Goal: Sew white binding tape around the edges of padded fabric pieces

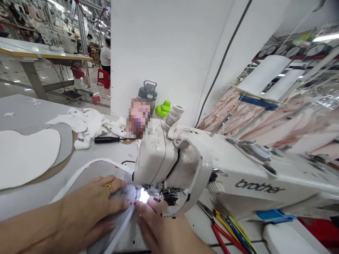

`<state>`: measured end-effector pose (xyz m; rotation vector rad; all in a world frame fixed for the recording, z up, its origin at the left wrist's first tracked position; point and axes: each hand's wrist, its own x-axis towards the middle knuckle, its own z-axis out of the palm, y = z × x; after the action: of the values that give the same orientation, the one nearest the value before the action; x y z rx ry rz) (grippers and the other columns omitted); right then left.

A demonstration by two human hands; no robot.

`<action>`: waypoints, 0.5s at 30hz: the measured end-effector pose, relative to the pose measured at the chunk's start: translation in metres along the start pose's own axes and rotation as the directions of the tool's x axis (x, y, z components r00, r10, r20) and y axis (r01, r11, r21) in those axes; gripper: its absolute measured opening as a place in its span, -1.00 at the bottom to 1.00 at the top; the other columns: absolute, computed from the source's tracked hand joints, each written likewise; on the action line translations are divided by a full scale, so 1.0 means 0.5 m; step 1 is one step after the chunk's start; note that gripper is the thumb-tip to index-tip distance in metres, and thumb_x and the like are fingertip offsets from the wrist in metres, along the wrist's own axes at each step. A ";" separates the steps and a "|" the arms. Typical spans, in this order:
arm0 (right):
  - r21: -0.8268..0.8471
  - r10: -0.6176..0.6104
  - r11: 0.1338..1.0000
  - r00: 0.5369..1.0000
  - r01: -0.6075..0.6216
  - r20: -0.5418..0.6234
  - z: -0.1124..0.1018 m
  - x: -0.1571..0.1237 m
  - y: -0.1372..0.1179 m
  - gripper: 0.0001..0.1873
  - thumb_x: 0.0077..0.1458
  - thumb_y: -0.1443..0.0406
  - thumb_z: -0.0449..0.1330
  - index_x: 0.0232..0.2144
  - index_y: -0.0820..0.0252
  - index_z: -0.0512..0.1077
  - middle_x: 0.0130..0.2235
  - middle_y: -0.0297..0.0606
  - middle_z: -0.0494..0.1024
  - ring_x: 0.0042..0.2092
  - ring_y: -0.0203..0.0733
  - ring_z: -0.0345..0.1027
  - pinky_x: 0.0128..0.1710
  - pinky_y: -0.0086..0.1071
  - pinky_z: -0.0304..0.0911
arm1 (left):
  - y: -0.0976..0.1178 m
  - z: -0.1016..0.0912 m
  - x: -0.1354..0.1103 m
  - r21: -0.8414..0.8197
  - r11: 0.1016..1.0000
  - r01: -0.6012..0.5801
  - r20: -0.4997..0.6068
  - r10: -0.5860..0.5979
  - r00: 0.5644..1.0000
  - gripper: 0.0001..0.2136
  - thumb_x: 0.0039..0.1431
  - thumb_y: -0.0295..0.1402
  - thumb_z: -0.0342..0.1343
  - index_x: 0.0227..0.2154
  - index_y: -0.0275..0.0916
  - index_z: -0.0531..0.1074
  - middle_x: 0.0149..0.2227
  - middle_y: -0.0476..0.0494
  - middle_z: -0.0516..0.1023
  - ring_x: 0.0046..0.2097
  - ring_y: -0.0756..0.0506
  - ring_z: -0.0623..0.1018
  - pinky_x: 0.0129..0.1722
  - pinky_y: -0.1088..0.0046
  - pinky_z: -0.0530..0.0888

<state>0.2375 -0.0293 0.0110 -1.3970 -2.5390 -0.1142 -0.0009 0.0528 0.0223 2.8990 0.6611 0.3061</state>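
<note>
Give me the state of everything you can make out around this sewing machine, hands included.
Left hand, resting on the grey piece
Right hand, fingertips near the needle area; grip unclear
Grey piece, spread out, white-edged
Sewing machine, light on; running or not, unclear
Screwdriver, lying down
Grey bottle lid, on, handle up
White scraps, loosely heaped
White cut piece, lying flat

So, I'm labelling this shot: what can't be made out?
Head view:
Right hand: partly hidden by the sewing machine.
Fabric: partly covered by the left hand.
Pink item: blurred by pixelation.
Grey bottle: lower part hidden by pink item.
White panel: cut off by left edge.
</note>
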 end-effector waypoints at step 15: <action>0.017 0.020 1.000 1.000 -0.020 0.025 0.001 0.000 -0.002 -0.86 0.22 0.37 0.10 -0.17 0.14 0.41 -0.32 -0.28 0.58 -0.38 -0.16 0.41 -0.38 -0.34 0.20 | 0.044 0.100 0.003 0.035 0.975 0.220 -0.201 -0.208 0.957 -0.66 0.28 -0.27 -0.03 0.04 0.06 0.51 0.02 -0.17 0.59 0.01 -0.30 0.52 -0.07 0.07 0.32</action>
<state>0.2366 -0.0298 0.0104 -1.4255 -2.5391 -0.0726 0.0209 0.0286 -0.0214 2.8376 1.0227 0.5583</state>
